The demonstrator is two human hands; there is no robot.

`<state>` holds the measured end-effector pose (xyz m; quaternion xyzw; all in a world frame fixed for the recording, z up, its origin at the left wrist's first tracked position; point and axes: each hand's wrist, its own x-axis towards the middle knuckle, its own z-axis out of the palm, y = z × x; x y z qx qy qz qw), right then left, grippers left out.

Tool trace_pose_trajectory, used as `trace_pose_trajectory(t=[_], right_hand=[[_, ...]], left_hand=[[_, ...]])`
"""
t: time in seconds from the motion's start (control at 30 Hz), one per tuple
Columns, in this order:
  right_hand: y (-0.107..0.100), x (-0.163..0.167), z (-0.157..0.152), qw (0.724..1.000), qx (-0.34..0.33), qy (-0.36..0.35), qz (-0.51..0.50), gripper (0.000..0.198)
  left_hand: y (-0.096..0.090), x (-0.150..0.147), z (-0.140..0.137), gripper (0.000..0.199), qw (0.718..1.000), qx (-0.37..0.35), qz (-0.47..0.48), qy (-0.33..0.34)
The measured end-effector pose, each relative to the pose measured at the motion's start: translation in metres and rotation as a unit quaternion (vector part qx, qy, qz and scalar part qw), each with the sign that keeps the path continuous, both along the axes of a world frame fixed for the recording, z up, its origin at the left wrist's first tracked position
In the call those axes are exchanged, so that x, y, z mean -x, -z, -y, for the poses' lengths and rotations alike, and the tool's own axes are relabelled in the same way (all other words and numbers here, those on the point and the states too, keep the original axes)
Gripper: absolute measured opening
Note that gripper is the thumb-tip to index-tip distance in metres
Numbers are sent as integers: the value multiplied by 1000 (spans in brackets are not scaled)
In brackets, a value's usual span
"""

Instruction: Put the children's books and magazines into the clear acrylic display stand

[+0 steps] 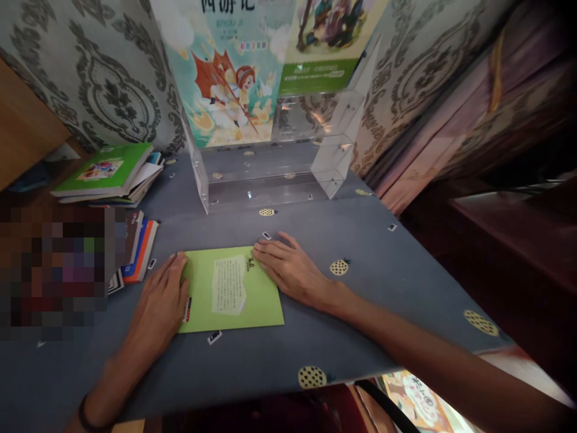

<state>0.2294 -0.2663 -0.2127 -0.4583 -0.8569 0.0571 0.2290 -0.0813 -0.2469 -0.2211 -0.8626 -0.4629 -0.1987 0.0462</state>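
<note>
A light green book (264, 294) lies flat on the table in front of me, a pale text panel and dark lettering on its upward side. My left hand (162, 297) rests along its left edge, fingers stretched out and together, tips at the top left corner. Across the upper right corner lies my right hand (293, 267), fingers extended over the cover and the thumb side away from me. Both hands touch the book without wrapping round it. Behind it stands a clear acrylic rack (331, 165) with two picture books, one teal (238, 78) and one green and cream (315, 72).
A stack of books with a green one (108, 171) on top sits at the back left. Nearer are blue and orange books (142, 249), beside a blurred-out patch. The blue-grey tablecloth (374, 325) has pineapple prints. A curtain (451, 120) hangs right; another picture book (419, 400) lies below the table edge.
</note>
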Motion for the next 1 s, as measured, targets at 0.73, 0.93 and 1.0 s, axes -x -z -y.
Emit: trace_pose_trajectory(t=[0.73,0.93,1.0], right_hand=[[-2,-27,-11,954,155,8,-257,38],[-1,-27,-10,962,139,16,-236,36],[-1,-26,-10,964,129,13,-233,36]], left_hand=[[-23,-97,15,41,961,88,-72,253],[-32,-85,40,50,942,86,-117,302],[-31,-80,42,47,942,63,-130,302]])
